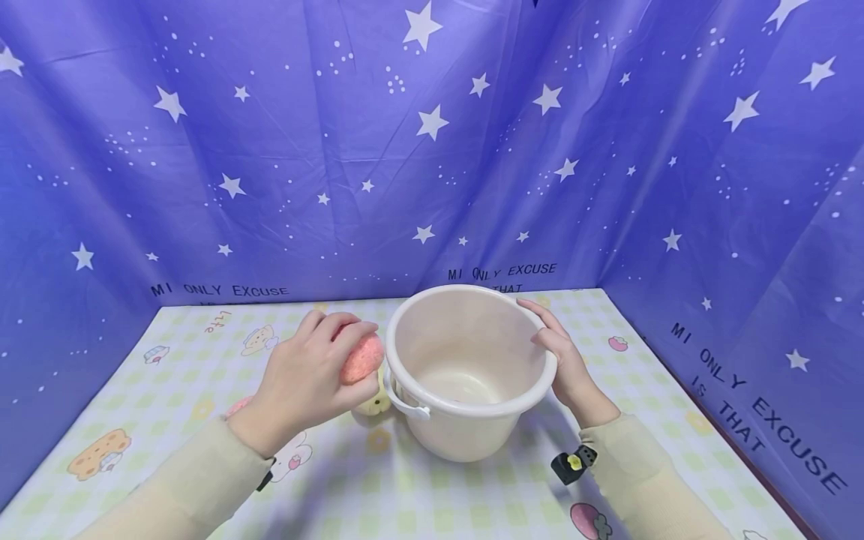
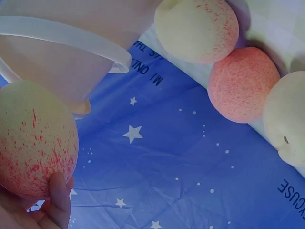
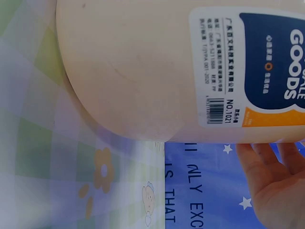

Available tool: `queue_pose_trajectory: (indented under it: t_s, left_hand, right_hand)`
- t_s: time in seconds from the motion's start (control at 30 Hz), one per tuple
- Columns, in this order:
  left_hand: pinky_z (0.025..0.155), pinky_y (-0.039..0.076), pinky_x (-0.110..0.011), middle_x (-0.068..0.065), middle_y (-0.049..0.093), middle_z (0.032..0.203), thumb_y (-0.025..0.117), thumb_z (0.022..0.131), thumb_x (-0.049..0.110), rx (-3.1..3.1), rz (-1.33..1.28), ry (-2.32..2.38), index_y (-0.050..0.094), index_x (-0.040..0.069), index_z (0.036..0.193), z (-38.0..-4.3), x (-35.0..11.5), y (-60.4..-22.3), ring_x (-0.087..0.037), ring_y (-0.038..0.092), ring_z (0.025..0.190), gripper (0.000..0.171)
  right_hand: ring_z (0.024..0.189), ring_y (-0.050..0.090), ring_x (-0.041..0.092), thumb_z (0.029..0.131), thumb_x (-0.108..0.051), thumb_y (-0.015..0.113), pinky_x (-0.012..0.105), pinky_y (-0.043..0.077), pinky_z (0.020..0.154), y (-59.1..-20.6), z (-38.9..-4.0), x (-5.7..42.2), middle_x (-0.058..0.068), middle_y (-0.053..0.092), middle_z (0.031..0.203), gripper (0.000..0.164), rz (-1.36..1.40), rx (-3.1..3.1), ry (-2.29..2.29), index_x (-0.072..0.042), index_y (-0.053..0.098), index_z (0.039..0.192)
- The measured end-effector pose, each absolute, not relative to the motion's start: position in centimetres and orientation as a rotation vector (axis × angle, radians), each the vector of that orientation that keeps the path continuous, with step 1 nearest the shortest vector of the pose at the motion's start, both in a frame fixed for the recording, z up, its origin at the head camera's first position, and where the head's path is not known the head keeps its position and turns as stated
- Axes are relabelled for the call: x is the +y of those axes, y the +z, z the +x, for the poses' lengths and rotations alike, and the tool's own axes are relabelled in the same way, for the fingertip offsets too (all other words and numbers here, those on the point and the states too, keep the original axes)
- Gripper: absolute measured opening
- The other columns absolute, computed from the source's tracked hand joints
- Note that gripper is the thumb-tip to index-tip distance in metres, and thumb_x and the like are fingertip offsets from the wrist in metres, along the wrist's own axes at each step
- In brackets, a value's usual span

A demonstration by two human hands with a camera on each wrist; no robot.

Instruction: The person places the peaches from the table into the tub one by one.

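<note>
Sleeves [image 1: 185, 480]: pale cream, reaching in from the lower edge on both sides; a black device [image 1: 570, 465] with a yellow flower is at the right cuff.
Left grip [image 1: 304, 382]: curled around a red-flecked peach [image 1: 362, 361], fingers over it, thumb beneath.
Held peach: raised off the table [image 1: 439, 502], just beside the left rim of the bucket [image 1: 462, 439].
Bucket build: cream, mouth upward, white handle [image 1: 408, 408] at its near left side; a sticker [image 3: 267, 67] reads "GOODS" and "NO.1021".
Right grip [image 1: 572, 367]: closed on the rim's right side, thumb over the edge, fingers along the outer wall.
Loose fruit: a pale flecked peach [image 2: 198, 31], a pink peach [image 2: 244, 85] and a whitish peach [image 2: 288, 119] lie close together on the table.
Backdrop: purple-blue curtain [image 1: 324, 150] with white stars and black lettering.
</note>
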State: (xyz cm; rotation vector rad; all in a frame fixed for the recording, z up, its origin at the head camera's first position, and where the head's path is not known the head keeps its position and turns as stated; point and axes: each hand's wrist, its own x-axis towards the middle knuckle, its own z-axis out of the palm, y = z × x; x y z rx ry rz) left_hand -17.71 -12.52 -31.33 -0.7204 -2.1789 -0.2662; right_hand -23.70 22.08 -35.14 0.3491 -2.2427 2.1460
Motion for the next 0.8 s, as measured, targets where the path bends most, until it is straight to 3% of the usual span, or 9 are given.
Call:
queue_pose_trajectory:
  t_s: [0.4, 0.8]
  left_hand:
    - [0.049, 0.050, -0.036, -0.007, 0.067, 0.108, 0.074, 0.072, 0.047, -2.178, -0.731, -0.290, 0.069, 0.016, 0.114, -18.2, -12.0, -30.7, -0.026, 0.059, 0.092, 0.053]
    - [0.049, 0.048, -0.036, -0.007, 0.068, 0.106, 0.067, 0.075, 0.042, -2.172, -0.707, -0.319, 0.069, 0.016, 0.116, -18.6, -11.6, -29.9, -0.025, 0.055, 0.085, 0.049]
  right_hand:
    - [0.113, 0.051, 0.010, 0.082, -0.004, 0.031, 0.021, 0.045, 0.091, -35.2, -23.7, 22.0, 0.000, 0.040, 0.141, 0.070, 0.344, -2.242, 2.149, -0.006, 0.031, 0.152]
    - [0.113, 0.051, 0.010, 0.082, -0.005, 0.032, 0.021, 0.045, 0.091, -35.2, -23.7, 22.1, 0.002, 0.040, 0.141, 0.069, 0.345, -2.238, 2.148, -0.007, 0.031, 0.152]
